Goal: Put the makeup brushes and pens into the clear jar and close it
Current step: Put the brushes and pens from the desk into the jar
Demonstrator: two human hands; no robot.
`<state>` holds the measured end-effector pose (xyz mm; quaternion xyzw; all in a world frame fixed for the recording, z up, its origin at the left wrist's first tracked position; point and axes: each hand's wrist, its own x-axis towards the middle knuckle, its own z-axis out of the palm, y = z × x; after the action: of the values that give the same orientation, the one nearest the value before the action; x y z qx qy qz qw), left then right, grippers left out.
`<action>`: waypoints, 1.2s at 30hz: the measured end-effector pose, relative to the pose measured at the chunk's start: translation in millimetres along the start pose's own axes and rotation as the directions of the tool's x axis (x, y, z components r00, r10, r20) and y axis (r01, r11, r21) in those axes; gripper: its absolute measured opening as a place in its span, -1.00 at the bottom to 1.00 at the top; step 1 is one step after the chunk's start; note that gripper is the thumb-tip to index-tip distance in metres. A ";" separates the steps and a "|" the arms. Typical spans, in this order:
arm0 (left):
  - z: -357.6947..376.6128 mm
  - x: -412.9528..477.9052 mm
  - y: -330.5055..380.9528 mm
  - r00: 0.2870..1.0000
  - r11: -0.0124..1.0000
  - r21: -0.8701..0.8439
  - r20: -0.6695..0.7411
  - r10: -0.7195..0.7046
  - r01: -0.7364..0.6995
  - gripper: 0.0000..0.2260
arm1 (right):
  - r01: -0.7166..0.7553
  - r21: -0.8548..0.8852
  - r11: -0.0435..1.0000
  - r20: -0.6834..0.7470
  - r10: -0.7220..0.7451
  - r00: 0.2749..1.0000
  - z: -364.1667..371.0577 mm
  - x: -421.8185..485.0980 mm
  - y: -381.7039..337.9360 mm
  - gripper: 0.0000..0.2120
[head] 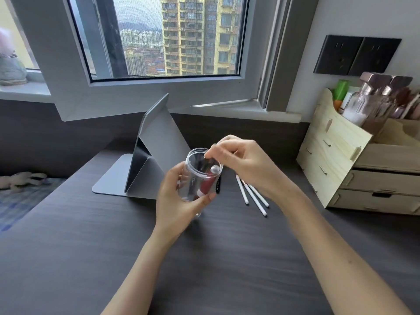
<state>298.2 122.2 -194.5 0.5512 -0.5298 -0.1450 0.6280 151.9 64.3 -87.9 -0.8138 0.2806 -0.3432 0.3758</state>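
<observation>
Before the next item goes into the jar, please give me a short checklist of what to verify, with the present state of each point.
1. Clear jar held firmly by the left hand: ok.
2. Jar mouth open, no lid on it: ok.
3. Right hand free of the item at the mouth: cannot tell.
4. White pens on the desk within reach: ok.
5. All items inside the jar: not ok, pens remain outside.
6. Lid located: cannot tell, it is not visible.

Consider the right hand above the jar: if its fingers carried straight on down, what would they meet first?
Probably the dark item standing inside the clear jar, which the right hand fingertips already seem to pinch.
</observation>
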 end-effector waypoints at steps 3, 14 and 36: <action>-2.3 1.9 2.5 0.998 0.997 -0.051 -0.039 -0.058 0.056 -0.45 | -0.137 0.233 0.963 -0.182 0.181 0.967 2.9 20.7 25.5 -0.68; -12.7 10.1 0.7 0.975 0.957 -0.252 -0.126 -0.181 0.145 -0.47 | -0.607 -0.487 0.628 -0.244 0.569 0.785 49.4 57.3 110.1 -0.83; -0.6 -1.8 7.9 0.997 0.995 -0.093 0.073 -0.037 0.044 -0.43 | 0.034 -0.526 0.850 -0.051 -0.071 0.996 10.1 -1.1 -13.1 -0.85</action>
<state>294.7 126.7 -188.6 0.5259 -0.5332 -0.2021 0.6310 161.6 76.6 -82.6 -0.8804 0.3541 -0.2916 0.1201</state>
